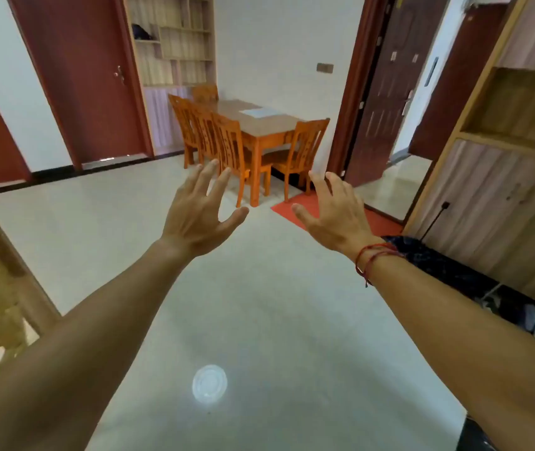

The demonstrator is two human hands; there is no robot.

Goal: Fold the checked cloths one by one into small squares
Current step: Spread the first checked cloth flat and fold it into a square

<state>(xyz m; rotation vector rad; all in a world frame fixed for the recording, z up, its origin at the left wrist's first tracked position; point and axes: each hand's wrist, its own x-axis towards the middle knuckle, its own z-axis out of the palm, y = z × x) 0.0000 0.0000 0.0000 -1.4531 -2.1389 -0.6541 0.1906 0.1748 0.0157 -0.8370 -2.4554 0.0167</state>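
Checked cloths: can't tell where they are, none identifiable in the head view. Only candidate is a pale flat sheet [257, 112] on the dining table [275, 123], too small to say what it is. Left hand [199, 216] is stretched forward in the air, back of hand up, fingers straight and spread apart, thumb out to the side, holding nothing. Right hand [334, 214] is level with it and near it, not touching, fingers apart and slightly bent, thumb pointing toward the left hand, also holding nothing. Red string bracelet [370, 260] on the right wrist. Both forearms bare. Below them is a pale glossy floor [96, 242] with a round light reflection [209, 384]. Beyond the hands: orange wooden chairs [227, 141] around the table, red mat [305, 208] by the doorway. Dark red door [90, 79] back left, open shelf unit [175, 40] beside it, wood cabinet [503, 196] on the right.
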